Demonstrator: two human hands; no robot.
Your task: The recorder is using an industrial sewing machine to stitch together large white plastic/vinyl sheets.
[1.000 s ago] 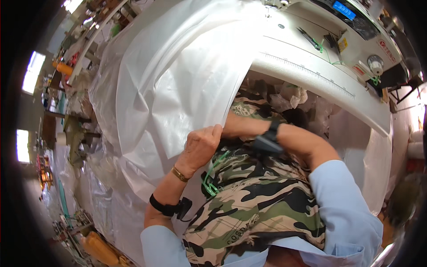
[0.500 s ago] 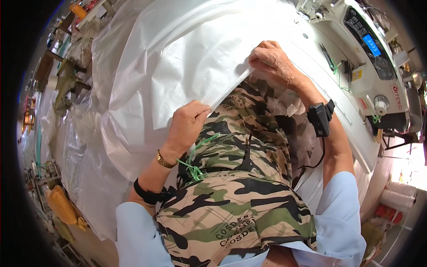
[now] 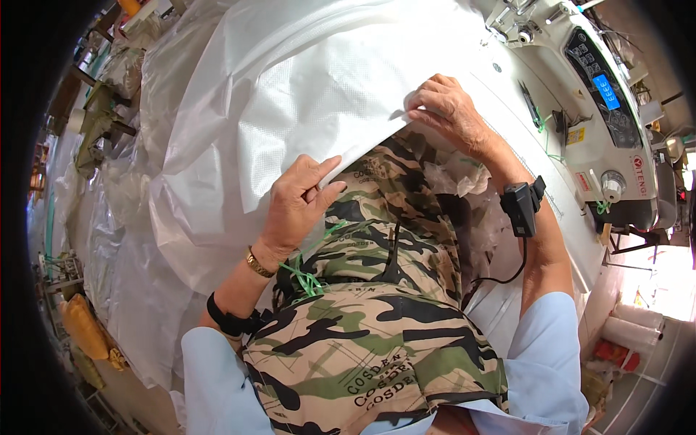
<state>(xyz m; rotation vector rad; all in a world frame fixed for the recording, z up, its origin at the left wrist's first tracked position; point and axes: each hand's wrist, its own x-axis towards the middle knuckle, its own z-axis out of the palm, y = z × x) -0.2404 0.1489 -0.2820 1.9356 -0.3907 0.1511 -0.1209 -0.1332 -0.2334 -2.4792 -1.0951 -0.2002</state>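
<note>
A white woven plastic sheet (image 3: 312, 94) spreads before me, its near edge a narrow folded strip running slantwise between my hands. My right hand (image 3: 446, 112) is closed in a pinch on the upper right end of that edge. At the lower left end, my left hand (image 3: 301, 199) has the edge between its fingers, the forefinger stretched along the fold and the thumb parted below it. Beneath the edge is my camouflage apron (image 3: 377, 341). Green strings (image 3: 308, 279) lie on it next to my left wrist.
To the right stands a white sewing machine (image 3: 616, 130) with a lit blue display, on a pale table (image 3: 518, 119). Dark thread snips (image 3: 531, 105) lie beside it. Crumpled clear plastic (image 3: 119, 239) hangs at left, near a yellow bundle (image 3: 83, 326). White rolls (image 3: 634, 326) are at lower right.
The thumb and forefinger of my left hand have spread apart at the sheet's edge. My right hand keeps its pinch. The whole view has shifted slightly.
</note>
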